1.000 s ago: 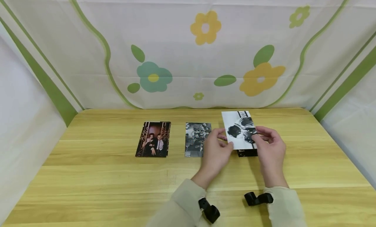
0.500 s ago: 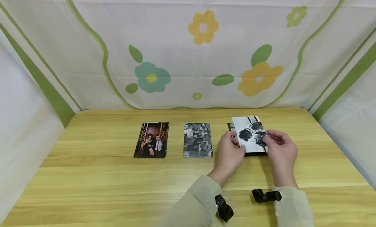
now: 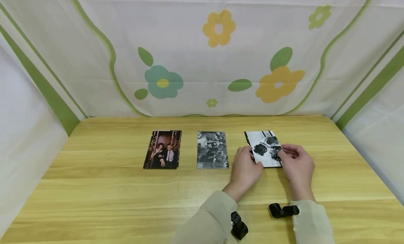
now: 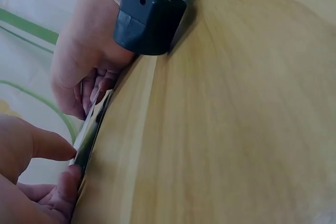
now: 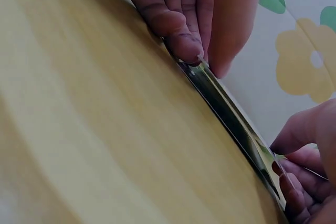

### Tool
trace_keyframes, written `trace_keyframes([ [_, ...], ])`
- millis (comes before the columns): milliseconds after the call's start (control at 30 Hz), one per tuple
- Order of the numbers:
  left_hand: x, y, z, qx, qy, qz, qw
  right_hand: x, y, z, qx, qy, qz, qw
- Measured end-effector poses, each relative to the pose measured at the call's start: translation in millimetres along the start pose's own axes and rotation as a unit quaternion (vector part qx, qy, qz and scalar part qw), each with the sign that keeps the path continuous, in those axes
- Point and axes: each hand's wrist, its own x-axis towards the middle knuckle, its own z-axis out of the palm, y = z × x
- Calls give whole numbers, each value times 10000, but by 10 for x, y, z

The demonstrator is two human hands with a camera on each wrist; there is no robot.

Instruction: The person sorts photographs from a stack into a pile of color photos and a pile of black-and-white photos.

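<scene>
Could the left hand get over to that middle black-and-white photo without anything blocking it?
Probably yes: the left hand lies just right of the middle photo, with only bare table between, though it now holds the right-hand photo.

Black-and-white photo (image 3: 264, 147), flowered curtain (image 3: 221, 54)

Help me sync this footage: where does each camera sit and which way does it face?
Head: above, looking forward and down at the table; both hands and sleeves show, holding the black-and-white photo.
Left wrist: under the left hand, skimming the tabletop toward the photo's edge.
Right wrist: low by the right hand, same glancing angle.
Shared: both wrist views show the photo edge-on between both hands' fingers.
</scene>
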Motion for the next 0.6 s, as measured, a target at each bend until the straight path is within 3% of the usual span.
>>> trace_keyframes([
  [200, 8, -15, 1, 163, -4, 103, 9998, -16, 1, 4, -292, -22, 26, 9996],
  [600, 6, -70, 20, -21, 31, 205, 9998, -7, 32, 28, -475, -128, -206, 9986],
])
